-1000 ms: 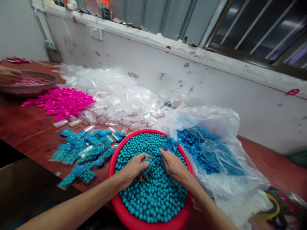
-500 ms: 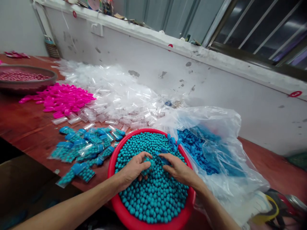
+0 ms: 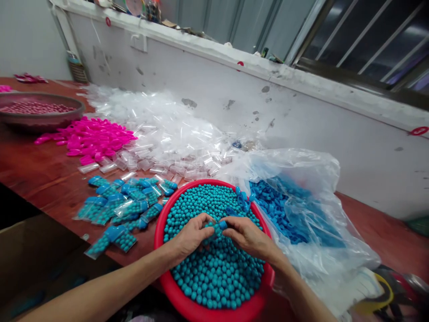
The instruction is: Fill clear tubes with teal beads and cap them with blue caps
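Observation:
Over a red basin (image 3: 163, 273) full of round teal beads (image 3: 217, 281), my two hands are close together. My left hand (image 3: 191, 235) is closed around a small clear container (image 3: 209, 225) with teal beads inside, mostly hidden by the fingers. Between the thumb and fingers of my right hand (image 3: 248, 235) is a blue cap (image 3: 223, 225), right by the container's end; whether they touch I cannot tell. A few loose blue caps (image 3: 244, 201) lie on the beads at the basin's far right edge.
Left of the basin lie several bead-filled containers with blue caps (image 3: 115, 208). Behind are a heap of clear empty containers (image 3: 174, 129), pink caps (image 3: 97, 138) and a bowl of pink beads (image 3: 36, 118). A plastic bag (image 3: 308, 179) of blue caps stands right, before the wall.
My right hand has brought a blue cap up to the container in my left hand, and its fingers now pinch the cap. The view has shifted slightly.

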### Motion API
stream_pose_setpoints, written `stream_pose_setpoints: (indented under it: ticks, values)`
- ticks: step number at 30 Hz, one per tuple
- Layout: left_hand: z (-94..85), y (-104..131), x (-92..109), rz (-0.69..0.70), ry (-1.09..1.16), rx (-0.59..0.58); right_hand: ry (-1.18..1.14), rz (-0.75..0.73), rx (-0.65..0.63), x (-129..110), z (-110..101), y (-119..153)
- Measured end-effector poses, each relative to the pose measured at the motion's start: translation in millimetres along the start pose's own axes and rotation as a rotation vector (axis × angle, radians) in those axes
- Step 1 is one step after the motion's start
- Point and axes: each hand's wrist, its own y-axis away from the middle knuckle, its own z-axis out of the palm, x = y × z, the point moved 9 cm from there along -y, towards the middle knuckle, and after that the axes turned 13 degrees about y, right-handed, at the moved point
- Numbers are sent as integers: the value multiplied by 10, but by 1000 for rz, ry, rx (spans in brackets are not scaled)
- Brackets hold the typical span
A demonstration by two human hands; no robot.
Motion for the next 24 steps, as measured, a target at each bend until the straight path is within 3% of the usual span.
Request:
stream_pose_setpoints:
  ticks: [3,8,13,16,19,21,24]
  values:
    - [-14,0,43,35,-77,24,187,88,106,119,-152,32]
    - [-6,-9,100,123,-147,9,143,25,17,48,28,-7]
    - [-81,-17,105,117,-168,86,360,63,-62,163,136,125]
    - [-68,-22,119,123,-183,76,307,96,17,197,51,126]
    - [-40,-24,104,110,-163,39,169,35,80,93,14,58]
    - [-35,-21,88,98,-149,25,137,-3,53,34,31,43]
    - [-80,-15,93,97,-137,70,260,71,-42,107,39,108]
